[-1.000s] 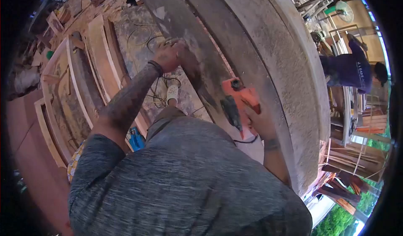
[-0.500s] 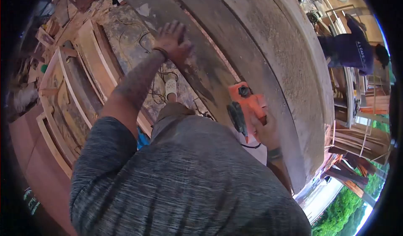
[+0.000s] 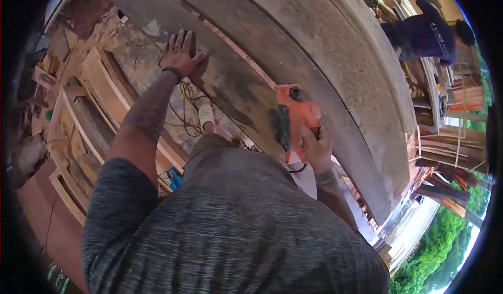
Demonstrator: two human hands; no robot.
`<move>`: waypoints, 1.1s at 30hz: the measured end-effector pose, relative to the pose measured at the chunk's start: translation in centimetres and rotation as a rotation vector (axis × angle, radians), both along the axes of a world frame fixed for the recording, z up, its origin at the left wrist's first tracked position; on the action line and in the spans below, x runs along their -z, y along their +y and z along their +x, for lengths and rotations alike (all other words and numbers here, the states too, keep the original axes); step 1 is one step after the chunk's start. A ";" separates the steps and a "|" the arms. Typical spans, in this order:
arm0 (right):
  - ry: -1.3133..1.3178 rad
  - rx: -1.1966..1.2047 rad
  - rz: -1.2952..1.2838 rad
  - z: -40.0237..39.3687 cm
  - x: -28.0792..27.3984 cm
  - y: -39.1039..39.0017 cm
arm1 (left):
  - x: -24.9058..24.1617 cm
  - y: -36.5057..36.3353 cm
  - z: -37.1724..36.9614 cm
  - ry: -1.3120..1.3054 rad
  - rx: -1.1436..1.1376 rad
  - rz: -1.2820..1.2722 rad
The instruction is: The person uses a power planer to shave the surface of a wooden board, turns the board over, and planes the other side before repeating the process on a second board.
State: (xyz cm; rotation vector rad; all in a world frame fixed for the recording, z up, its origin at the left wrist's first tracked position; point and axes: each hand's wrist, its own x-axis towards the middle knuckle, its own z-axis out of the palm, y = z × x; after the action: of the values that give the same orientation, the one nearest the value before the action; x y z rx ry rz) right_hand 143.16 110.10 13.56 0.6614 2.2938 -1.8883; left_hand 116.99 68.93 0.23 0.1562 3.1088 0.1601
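Observation:
In the head view my right hand [image 3: 317, 146] is wrapped round the rear handle of an orange electric planer [image 3: 297, 111] with a dark knob and a black side cover. The planer rests on a long, worn wooden plank [image 3: 238, 92], near the end closest to my body. Farther up the same plank, my left hand [image 3: 181, 53] lies flat with its fingers spread, holding nothing. The planer's underside is hidden from me.
More thick planks [image 3: 319, 48] lie alongside, with narrow gaps between them. Cords [image 3: 189, 103] trail over the dusty floor near my shoe [image 3: 206, 117]. Wooden frames [image 3: 97, 103] stand at left, near a blue tool [image 3: 174, 179]. Another person [image 3: 427, 37] works at the upper right.
My right hand and the planer appear slightly farther left and up. My left hand has also shifted left in view, and the whole view has moved somewhat.

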 end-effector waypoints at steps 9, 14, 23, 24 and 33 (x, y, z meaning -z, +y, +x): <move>0.164 -0.120 0.321 -1.4 2.2 0.7 | -1.4 -0.3 1.6 -0.007 -0.002 0.010; 0.044 -0.078 0.074 -2.4 -0.7 -0.9 | -1.0 0.2 1.9 0.057 -0.050 0.099; 0.213 -0.294 0.776 -4.1 -3.0 -1.7 | 1.0 10.5 9.2 0.019 0.367 0.341; 0.220 -0.300 0.774 -4.3 -2.8 -1.9 | 0.9 10.9 9.5 0.025 0.394 0.343; 0.112 -0.158 0.623 -4.9 -0.2 -1.5 | -1.3 0.0 -1.3 -0.077 0.472 0.297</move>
State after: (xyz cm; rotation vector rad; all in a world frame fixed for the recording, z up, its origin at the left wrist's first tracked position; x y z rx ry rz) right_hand 138.25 108.62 13.75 0.4064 2.9220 -1.1557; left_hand 115.67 68.88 1.49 0.8506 2.8499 0.5912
